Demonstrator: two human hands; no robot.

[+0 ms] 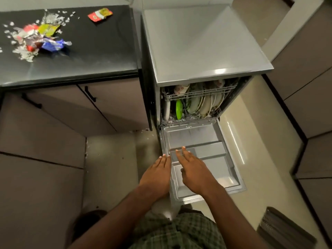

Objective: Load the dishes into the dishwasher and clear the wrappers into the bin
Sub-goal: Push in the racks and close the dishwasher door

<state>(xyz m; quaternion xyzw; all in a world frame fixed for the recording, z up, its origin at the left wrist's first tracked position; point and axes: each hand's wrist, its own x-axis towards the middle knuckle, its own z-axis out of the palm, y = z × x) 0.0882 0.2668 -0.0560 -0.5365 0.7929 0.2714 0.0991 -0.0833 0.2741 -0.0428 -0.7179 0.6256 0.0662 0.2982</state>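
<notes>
Dishes (197,105) racked, both hands, left (156,175) and right (193,169), released above the dishwasher door (206,151); likely shutting comes next; wrappers (41,38) wait on the table (100,51).

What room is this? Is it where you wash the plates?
Most likely a home kitchen. An open dishwasher has plates standing in its lower rack, and its door is folded down. Beside it, a black countertop over cupboards holds a pile of crumpled wrappers.

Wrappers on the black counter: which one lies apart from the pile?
The red and yellow wrapper near the counter's back edge lies alone; the others are heaped in the wrapper pile at the left.
</notes>
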